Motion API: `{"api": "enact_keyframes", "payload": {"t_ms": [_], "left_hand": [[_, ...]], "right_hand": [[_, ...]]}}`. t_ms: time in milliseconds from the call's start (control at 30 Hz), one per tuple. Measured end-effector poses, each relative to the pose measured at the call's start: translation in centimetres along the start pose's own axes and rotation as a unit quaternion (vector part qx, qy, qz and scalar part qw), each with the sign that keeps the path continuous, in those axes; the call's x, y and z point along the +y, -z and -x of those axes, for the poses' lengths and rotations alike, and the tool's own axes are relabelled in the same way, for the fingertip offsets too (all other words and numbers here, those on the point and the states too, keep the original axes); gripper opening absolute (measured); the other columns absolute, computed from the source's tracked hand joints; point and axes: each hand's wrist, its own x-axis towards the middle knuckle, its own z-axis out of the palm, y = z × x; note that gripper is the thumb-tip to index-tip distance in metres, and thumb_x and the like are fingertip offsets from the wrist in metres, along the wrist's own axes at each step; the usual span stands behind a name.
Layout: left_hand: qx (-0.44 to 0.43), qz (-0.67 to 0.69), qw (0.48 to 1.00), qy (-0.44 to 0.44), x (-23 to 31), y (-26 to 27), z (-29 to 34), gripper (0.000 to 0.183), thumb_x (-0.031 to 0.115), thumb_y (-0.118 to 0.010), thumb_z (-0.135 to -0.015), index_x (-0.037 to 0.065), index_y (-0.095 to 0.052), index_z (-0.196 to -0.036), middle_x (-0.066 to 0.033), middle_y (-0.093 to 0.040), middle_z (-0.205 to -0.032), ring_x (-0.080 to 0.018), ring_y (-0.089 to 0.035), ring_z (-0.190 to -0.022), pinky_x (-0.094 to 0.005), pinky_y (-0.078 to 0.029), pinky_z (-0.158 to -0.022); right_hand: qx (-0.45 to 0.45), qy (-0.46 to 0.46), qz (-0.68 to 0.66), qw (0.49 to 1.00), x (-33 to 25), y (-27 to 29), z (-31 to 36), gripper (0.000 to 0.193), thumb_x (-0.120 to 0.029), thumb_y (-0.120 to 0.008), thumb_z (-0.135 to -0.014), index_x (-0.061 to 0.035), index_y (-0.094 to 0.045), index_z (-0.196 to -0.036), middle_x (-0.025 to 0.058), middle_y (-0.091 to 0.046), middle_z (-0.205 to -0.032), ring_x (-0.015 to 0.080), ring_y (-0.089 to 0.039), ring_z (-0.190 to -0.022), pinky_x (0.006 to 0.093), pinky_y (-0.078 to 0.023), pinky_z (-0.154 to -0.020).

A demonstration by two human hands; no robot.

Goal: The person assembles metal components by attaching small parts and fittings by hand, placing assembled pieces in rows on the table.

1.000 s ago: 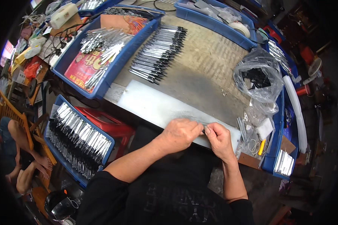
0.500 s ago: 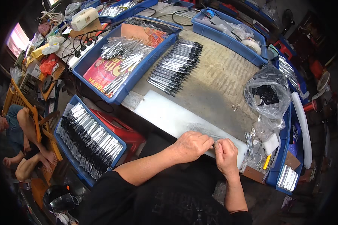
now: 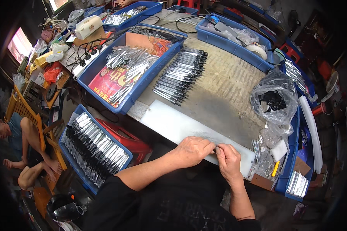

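Note:
My left hand (image 3: 193,151) and my right hand (image 3: 229,161) meet at the near edge of a white board (image 3: 173,120). Both are closed, with thumbs and fingertips pinched together. A small dark bit shows between them, too covered by the fingers to name. Beyond the board, a row of silver pens with black ends (image 3: 180,77) lies side by side on the worn table (image 3: 223,81). Right of the hands, several thin metal rods (image 3: 256,149) lie next to a yellow-handled tool (image 3: 275,168).
A blue tray (image 3: 123,106) holds loose metallic pen parts. A lower blue bin (image 3: 128,152) is packed with pens, beside a red stool (image 3: 137,140). A clear plastic bag (image 3: 268,82) with black pieces stands at right. Someone sits on a wooden chair (image 3: 38,133) at far left.
The view has tilted slightly, so the table and trays sit lower in the picture. My hands stay pinched together, the right one turned a little with its fingers closer to the left.

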Motion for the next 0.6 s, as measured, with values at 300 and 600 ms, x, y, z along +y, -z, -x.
{"api": "enact_keyframes", "payload": {"t_ms": [300, 600], "left_hand": [[0.006, -0.079, 0.996, 0.048, -6.0, 3.6, -0.4, 0.020, 0.007, -0.066, -0.073, 0.005, -0.053, -0.089, -0.0094, -0.053, -0.065, -0.0269, -0.057, -0.059, -0.0366, -0.044, -0.052], [0.019, -0.173, 0.982, 0.077, -13.9, 6.6, -2.3, 0.015, 0.011, -0.063, -0.078, 0.008, -0.055, -0.090, -0.0101, -0.056, -0.069, -0.0285, -0.058, -0.065, -0.0391, -0.045, -0.058]], "right_hand": [[-0.005, 0.003, -0.013, 1.000, 1.3, -0.1, 1.0, 0.024, -0.008, -0.061, -0.081, 0.0025, -0.058, -0.102, 0.0135, -0.057, -0.071, 0.0254, -0.056, -0.058, 0.0331, -0.045, -0.054], [-0.017, 0.006, -0.019, 1.000, 1.1, -0.2, 0.7, 0.022, -0.006, -0.061, -0.079, 0.0020, -0.059, -0.099, 0.0138, -0.058, -0.072, 0.0262, -0.057, -0.059, 0.0330, -0.045, -0.054]]}}
